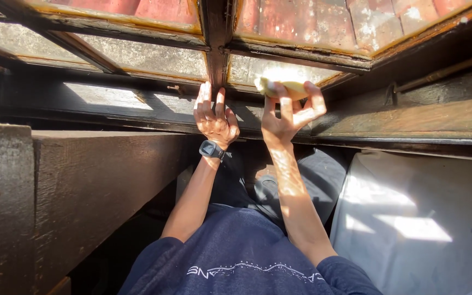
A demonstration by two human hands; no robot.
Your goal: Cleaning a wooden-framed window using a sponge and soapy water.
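Yellow sponge (281, 87): lying against the lower windowpane (279, 71) just right of the dark central mullion (217, 49), long axis running roughly sideways along the frame. Right hand (288, 114): gripping it, fingers curled over its lower edge. Left hand (214, 117): holding nothing, fingers extended, seemingly resting flat on the sill (137, 104) beside the mullion, watch (212, 149) showing.

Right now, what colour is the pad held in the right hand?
Pale yellow pad, head view.

Two hands (214, 117), one yellow sponge (279, 87), one wristwatch (212, 149).
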